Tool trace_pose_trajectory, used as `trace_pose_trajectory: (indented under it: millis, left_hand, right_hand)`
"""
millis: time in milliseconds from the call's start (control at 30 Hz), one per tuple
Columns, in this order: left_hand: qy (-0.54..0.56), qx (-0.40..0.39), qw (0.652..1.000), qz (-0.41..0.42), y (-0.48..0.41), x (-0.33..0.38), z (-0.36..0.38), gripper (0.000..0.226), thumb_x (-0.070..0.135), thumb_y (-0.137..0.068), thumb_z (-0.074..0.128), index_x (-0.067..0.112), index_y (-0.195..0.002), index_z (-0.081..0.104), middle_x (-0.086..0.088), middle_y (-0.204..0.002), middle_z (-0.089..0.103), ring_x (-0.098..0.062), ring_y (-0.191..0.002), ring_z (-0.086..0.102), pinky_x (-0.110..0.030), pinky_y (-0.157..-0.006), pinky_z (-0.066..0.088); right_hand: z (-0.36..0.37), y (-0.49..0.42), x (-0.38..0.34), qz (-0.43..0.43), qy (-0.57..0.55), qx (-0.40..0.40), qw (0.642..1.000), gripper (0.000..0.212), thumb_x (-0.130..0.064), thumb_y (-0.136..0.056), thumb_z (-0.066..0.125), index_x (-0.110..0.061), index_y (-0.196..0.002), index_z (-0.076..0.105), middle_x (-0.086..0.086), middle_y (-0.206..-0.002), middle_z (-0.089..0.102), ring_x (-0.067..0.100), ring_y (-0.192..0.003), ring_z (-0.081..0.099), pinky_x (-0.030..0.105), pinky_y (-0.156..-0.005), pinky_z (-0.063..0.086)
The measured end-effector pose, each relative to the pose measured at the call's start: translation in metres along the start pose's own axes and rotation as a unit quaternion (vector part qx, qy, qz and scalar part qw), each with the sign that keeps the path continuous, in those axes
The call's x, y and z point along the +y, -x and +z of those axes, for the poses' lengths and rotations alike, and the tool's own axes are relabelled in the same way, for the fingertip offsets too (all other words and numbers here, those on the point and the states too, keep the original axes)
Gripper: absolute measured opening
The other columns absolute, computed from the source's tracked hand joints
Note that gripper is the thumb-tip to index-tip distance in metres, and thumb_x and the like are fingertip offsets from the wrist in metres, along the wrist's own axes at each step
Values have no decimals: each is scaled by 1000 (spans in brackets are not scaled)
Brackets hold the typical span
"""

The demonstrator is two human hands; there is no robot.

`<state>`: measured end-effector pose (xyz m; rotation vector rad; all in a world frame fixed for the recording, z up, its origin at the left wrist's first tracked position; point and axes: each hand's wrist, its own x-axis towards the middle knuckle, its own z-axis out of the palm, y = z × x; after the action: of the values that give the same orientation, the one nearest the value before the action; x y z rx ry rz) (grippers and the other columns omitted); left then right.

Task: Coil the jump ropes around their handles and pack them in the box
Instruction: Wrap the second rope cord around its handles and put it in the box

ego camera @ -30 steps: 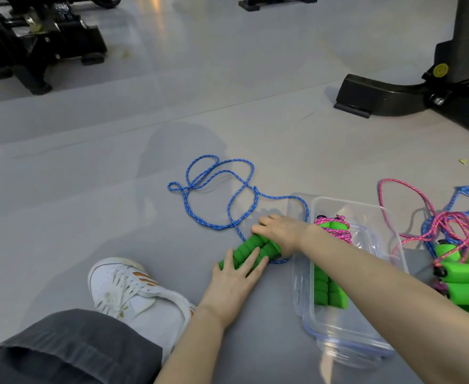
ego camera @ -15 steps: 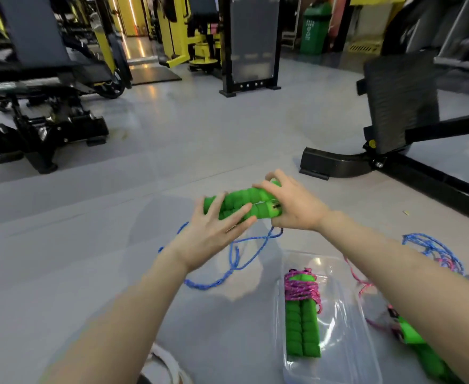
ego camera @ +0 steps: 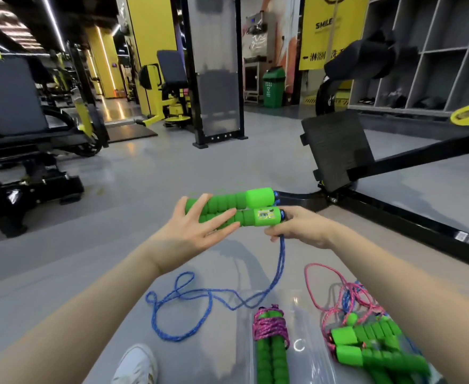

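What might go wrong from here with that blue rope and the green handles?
1. The left hand steadies the two green handles with fingers straight, not wrapped round, so they might slip apart or drop once winding pulls on them.
2. The blue rope lies in crossed loops on the floor, so it may knot as the right hand draws it up.
3. One loop lies near the shoe and could snag there.

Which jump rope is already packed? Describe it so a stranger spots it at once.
Find the clear box on the floor, bottom centre. Inside lies one pair of green handles. Only this pair has its pink rope coiled round it.
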<state>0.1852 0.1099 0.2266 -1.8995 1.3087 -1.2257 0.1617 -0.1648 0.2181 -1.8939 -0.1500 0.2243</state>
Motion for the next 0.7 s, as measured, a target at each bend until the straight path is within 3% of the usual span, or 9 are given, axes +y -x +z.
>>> trace_pose_trajectory:
  millis: [67,100,233,267,333,400,467,600,700]
  left_hand:
    - [-10,-13,1000,1,7,14,9,52,-1,-99,15,20,-137,44,-4,-138,53,-48,-104,55,-52,-74,46]
    - [-13,-25,1000,-2,12,18,15,53,-1,-99,14,21,-136,45,-3,-137,54,-47,-104,56,-52,-74,46]
    - [4,-61,996,-64,38,20,31,61,-1,-96,-1,17,-134,43,-7,-134,57,-51,-101,57,-56,-73,46]
    - [11,-70,994,-87,45,19,35,63,0,-95,-5,16,-134,42,-8,-134,57,-52,-101,56,-56,-72,46]
    - [23,-89,988,-122,56,18,38,65,1,-92,-6,15,-134,42,-9,-133,57,-53,-100,55,-56,-71,44]
    - [21,-96,987,-124,60,16,39,56,-1,-88,14,14,-134,41,-10,-133,57,-53,-101,54,-55,-71,43]
    - [22,-85,989,-121,55,18,39,61,-3,-79,25,14,-135,41,-10,-134,56,-53,-102,53,-54,-72,43]
    - [26,-38,985,-167,28,18,44,65,-1,-90,-3,15,-133,44,-10,-133,58,-53,-100,54,-51,-70,42]
    - [5,-29,978,-207,10,12,47,64,-7,-88,10,12,-132,52,-11,-133,57,-53,-101,52,-49,-71,40]
  right_hand:
    - [-3,-5,15,45,122,16,991,6,-5,-85,64,-5,-91,65,4,-69,57,11,-61,51,27,-75,41]
    - [-7,-8,20,63,173,35,982,9,-8,-86,62,0,-90,65,5,-64,55,11,-59,49,25,-70,41]
    - [-39,-12,34,122,413,177,885,19,-17,-89,53,-21,-70,58,11,-79,59,27,-82,59,29,-70,42]
    - [-49,-10,35,133,414,215,875,21,-16,-89,51,-20,-69,57,13,-85,62,30,-87,62,30,-70,44]
    - [-69,-8,34,145,304,272,902,19,-11,-92,49,-11,-76,60,17,-83,63,36,-83,66,35,-70,52]
    - [-86,-5,28,130,247,337,899,16,-5,-90,50,0,-92,65,20,-88,63,38,-88,65,36,-77,52]
    - [-100,-1,13,64,309,398,861,21,-1,-89,47,3,-101,65,23,-103,59,37,-97,57,31,-77,42]
    - [-119,10,-30,-127,381,460,792,20,-3,-93,43,0,-105,59,17,-112,49,30,-91,51,29,-75,35]
    - [-127,21,-55,-239,422,463,742,21,-5,-92,46,0,-108,59,14,-114,52,25,-97,51,30,-80,40]
